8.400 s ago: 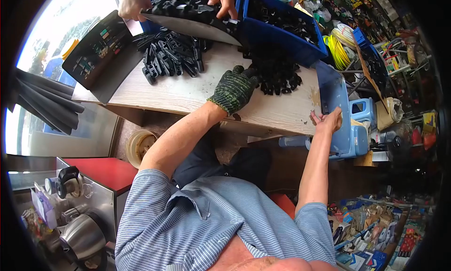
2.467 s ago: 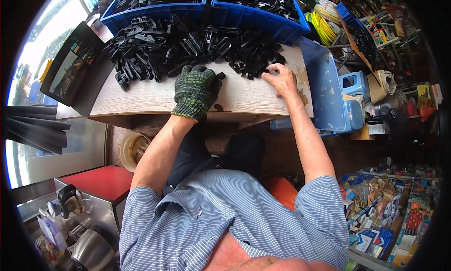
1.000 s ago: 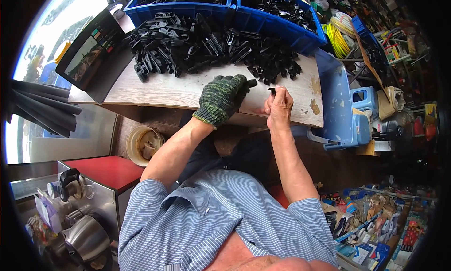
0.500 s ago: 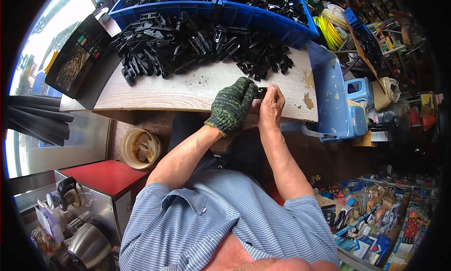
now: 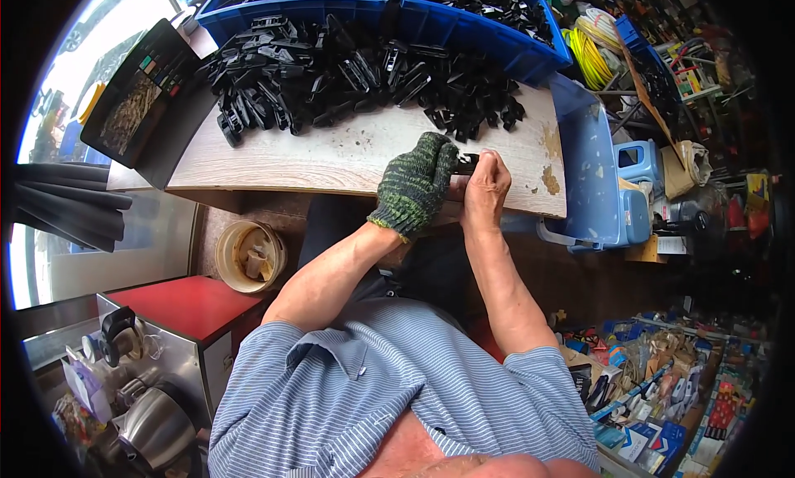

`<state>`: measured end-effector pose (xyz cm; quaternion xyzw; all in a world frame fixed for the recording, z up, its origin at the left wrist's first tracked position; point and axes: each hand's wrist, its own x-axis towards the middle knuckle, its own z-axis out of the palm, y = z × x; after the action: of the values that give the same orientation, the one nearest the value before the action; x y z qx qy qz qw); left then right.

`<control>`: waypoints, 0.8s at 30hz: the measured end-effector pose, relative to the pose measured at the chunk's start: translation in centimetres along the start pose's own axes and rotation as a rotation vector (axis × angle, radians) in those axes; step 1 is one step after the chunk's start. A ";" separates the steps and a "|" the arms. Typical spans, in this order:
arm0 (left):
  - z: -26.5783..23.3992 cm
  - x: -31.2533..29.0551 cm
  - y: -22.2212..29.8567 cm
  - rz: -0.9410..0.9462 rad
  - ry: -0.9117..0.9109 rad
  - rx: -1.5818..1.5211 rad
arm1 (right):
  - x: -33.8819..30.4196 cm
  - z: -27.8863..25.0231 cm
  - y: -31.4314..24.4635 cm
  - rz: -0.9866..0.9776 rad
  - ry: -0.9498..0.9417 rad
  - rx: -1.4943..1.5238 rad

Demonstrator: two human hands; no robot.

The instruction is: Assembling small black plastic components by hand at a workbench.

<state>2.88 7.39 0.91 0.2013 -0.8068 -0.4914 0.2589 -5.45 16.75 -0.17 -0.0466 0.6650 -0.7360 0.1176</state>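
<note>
My left hand [image 5: 416,182], in a dark green and black knitted glove, is closed over one end of a small black plastic part [image 5: 466,164]. The bare right hand [image 5: 488,188] grips the other end, its thumb and fingers pressed together. Both hands meet over the front edge of the wooden table [image 5: 306,161]. Only a short stretch of the part shows between them, so its exact kind is hidden. Just beyond the hands lies a heap of black plastic clips [image 5: 348,72], with smaller black pieces [image 5: 472,101] at its right end.
Two blue crates [image 5: 489,41] filled with black pieces stand behind the heap. At the table's left end leans a dark screen-like panel [image 5: 132,105]. A large blue tub [image 5: 584,163] stands on the right, and a cream bucket [image 5: 229,258] sits on the floor below left.
The view has shifted slightly. Both hands keep hold of the black part, and a little more of it shows between them. The heap looks the same.
</note>
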 end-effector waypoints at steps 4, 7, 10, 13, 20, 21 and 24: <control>0.8 -0.2 -0.5 0.175 0.015 0.174 | -2.0 1.7 -3.2 0.104 0.009 0.065; 2.5 -0.2 0.8 0.259 -0.070 0.322 | 0.6 -0.9 0.1 -0.137 -0.058 -0.045; 3.0 -0.4 0.4 0.298 -0.010 0.381 | 1.0 -1.6 1.0 -0.215 -0.078 -0.121; 1.6 -0.3 0.5 0.159 -0.088 0.223 | 0.0 -0.8 0.0 -0.184 -0.072 -0.112; -0.2 -0.7 -2.2 0.152 0.026 0.150 | -1.8 1.1 -2.0 0.036 -0.060 0.048; -0.5 -0.5 -1.7 0.264 0.068 0.240 | -2.2 1.1 -2.4 0.060 -0.049 0.095; -0.4 0.1 -0.7 0.101 0.008 0.134 | -0.6 0.4 -0.9 -0.050 -0.062 0.012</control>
<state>3.11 6.77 0.40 0.1791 -0.8461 -0.4216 0.2725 -4.84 16.57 0.86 -0.0850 0.6552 -0.7410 0.1199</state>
